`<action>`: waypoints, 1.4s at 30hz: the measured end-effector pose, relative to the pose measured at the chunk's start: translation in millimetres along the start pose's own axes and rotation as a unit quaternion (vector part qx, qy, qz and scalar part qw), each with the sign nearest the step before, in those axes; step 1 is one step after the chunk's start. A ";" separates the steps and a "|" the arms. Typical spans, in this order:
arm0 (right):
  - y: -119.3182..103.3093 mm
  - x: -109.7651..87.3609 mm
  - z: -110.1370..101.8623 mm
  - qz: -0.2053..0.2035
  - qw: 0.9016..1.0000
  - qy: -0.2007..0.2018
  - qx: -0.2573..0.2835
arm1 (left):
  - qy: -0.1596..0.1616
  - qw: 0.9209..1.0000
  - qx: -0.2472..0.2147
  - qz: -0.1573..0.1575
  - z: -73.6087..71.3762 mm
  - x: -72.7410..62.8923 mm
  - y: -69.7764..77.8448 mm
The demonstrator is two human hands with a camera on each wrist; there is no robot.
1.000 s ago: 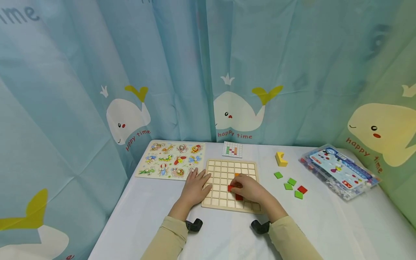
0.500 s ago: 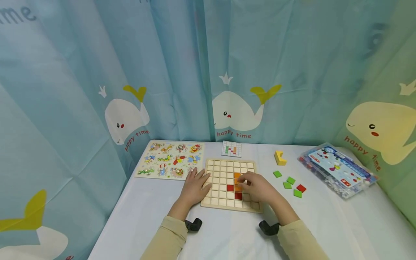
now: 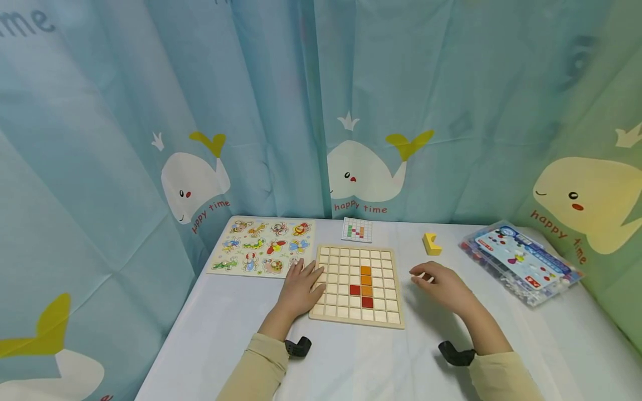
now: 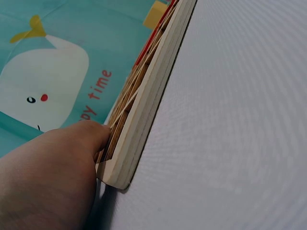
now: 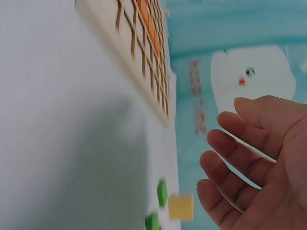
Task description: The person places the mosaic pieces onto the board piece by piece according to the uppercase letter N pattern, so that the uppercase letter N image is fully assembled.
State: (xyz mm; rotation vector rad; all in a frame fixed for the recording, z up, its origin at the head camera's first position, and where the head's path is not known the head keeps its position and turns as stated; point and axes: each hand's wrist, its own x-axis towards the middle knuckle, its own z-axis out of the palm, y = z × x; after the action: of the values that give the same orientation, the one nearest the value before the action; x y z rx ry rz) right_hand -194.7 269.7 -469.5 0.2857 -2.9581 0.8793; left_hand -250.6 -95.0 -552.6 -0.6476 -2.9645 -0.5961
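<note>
A wooden grid board [image 3: 332, 298] lies on the table, with orange tiles [image 3: 366, 280] in one column, a red tile [image 3: 367, 302] below them and another red tile [image 3: 355, 290] to their left. My left hand [image 3: 298, 291] rests at the board's left edge, fingers spread; its thumb [image 4: 91, 136] touches the rim in the left wrist view. Off the board's right side, my right hand [image 3: 443, 285] is held in the air with loosely bent, empty fingers. Beyond it the right wrist view shows green tiles [image 5: 162, 192], which this hand hides from the head view.
An insect picture puzzle [image 3: 263, 245] lies at the back left. Behind the board is a small pattern card [image 3: 357, 229]. A yellow block [image 3: 431, 244] stands at the back right, near a clear plastic case [image 3: 521, 262] with a blue label. A curtain closes off the back.
My right hand has let go of the red tile on the board and moved right, off the board, now covering the loose tiles. The left hand has stayed in place.
</note>
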 end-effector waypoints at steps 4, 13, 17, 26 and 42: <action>21.3 -9.6 -13.1 0.022 1.000 0.009 -0.005 | 0.001 1.000 0.005 0.002 -0.3 0.0 -0.3; 71.8 -28.6 -35.7 0.108 0.994 -0.013 0.003 | -0.002 1.000 0.002 0.001 -1.1 -0.1 0.8; 89.5 -33.2 -39.1 0.127 0.992 -0.011 0.006 | -0.002 1.000 0.004 -0.001 -0.6 -0.1 0.8; 108.6 -39.3 -31.9 0.132 0.991 0.000 0.000 | -0.006 1.000 0.002 -0.004 -0.4 0.1 0.3; 125.5 -41.4 -19.5 0.113 0.993 0.010 -0.027 | -0.001 1.000 0.000 0.001 0.7 0.1 -1.0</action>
State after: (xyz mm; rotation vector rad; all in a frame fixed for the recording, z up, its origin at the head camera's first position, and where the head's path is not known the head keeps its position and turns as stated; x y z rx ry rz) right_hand -177.9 390.3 -524.4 -0.0621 -3.0306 0.8152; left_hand -251.0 -95.5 -553.6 -0.6511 -2.9659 -0.5943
